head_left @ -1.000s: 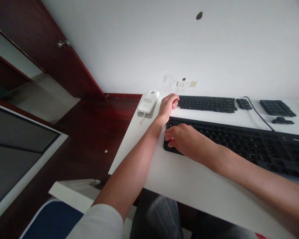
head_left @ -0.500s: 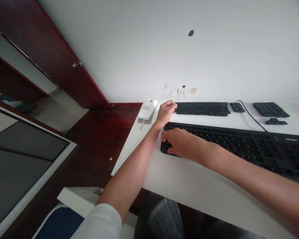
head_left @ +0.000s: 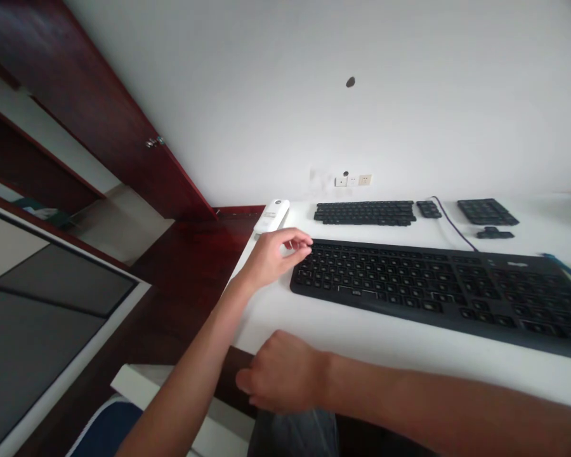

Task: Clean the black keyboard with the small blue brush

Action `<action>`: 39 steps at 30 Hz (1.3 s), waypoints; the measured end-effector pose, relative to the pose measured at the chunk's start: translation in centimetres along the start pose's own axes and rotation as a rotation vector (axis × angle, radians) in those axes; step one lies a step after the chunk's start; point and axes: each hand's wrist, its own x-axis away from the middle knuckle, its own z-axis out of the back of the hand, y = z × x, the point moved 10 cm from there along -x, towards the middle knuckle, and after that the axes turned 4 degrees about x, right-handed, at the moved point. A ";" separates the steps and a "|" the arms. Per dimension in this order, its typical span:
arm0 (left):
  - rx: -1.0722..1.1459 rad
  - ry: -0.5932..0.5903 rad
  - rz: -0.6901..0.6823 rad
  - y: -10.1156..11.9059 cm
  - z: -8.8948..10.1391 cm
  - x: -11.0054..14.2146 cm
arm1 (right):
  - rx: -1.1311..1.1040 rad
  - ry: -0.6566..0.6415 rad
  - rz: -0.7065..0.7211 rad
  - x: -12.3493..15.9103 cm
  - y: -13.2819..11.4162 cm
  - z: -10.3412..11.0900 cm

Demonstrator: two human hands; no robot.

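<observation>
On the white desk [head_left: 276, 311] lies a black keyboard [head_left: 385, 273] whose key places look bare of caps. At its upper left corner is my left hand [head_left: 273, 254], thumb and fingertips drawn into a pinch; whatever is between them is too small to make out. Lower down, my right hand [head_left: 288, 371] is curled with the back up, over the desk's front edge and my lap. Its fingertips and anything in them are hidden. Behind the keyboard, black keycaps [head_left: 364, 212] lie in rows, with smaller groups of keycaps [head_left: 488, 211] to the right.
A white handheld device [head_left: 271, 217] lies at the desk's back left, partly behind my left hand. A dark cable [head_left: 452, 222] runs back from the keyboard. A blue strip [head_left: 566, 266] touches its right end. Wall sockets [head_left: 353, 181] and a dark red door [head_left: 137, 139] stand beyond.
My right hand has left the keyboard's left end and come back over the desk's front edge. My left hand has moved from the keycap rows toward me, to the keyboard's upper left corner.
</observation>
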 end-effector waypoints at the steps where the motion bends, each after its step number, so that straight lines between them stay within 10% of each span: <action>1: -0.037 -0.047 0.022 -0.2 -0.3 1.3 | -0.034 0.020 -0.004 -0.1 0.6 0.2; 7: -0.206 -0.113 0.041 -1.3 -1.2 5.7 | -0.250 0.054 -0.042 -0.6 3.3 0.3; 18: -0.261 -0.195 0.051 -2.4 -2.3 4.9 | -0.270 0.119 -0.058 0.1 3.3 1.4; 25: -0.076 -0.047 0.265 -5.3 -1.5 5.9 | -0.294 0.081 -0.046 0.3 3.2 2.1; 39: -0.044 0.044 0.148 -4.6 -1.7 6.6 | -0.320 0.084 -0.030 0.4 3.2 2.5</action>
